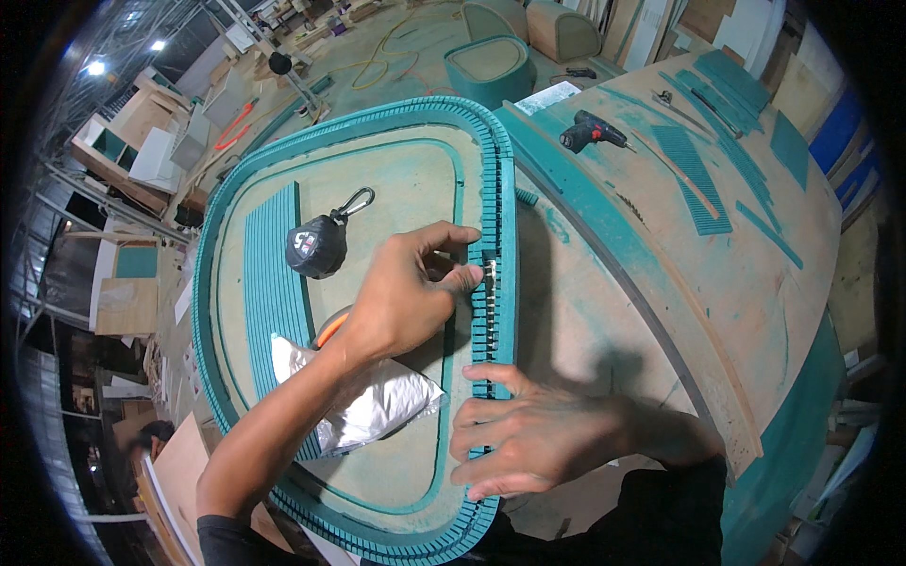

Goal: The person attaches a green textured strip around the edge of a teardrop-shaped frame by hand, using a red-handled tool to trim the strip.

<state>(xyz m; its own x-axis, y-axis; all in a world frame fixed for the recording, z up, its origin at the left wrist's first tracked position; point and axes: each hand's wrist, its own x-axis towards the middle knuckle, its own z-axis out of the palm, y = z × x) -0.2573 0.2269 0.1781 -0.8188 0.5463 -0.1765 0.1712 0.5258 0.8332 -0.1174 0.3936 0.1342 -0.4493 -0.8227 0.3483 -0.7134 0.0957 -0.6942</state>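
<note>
A large green rounded panel frame (508, 283) has a slatted green strip (483, 325) along its edge, with a dark gap and small pale bits showing in its right side. My left hand (406, 292) reaches over the panel, fingers curled, thumb and forefinger gripping the slatted strip beside that gap. Lower on the same side, my right hand (538, 434) lies across the edge with its fingers spread, touching the slats. Under my left forearm is a white plastic bag (377, 406). A black round pouch with a carabiner (317, 247) sits farther up.
A flat grooved green sheet (269, 255) lies on the panel. To the right, a curved worktable (604, 212) bears a cordless drill (595, 132), green ribbed pieces (694, 179) and thin strips. Green rounded forms (489, 71) stand on the floor behind; a yellow hose (382, 52) trails there.
</note>
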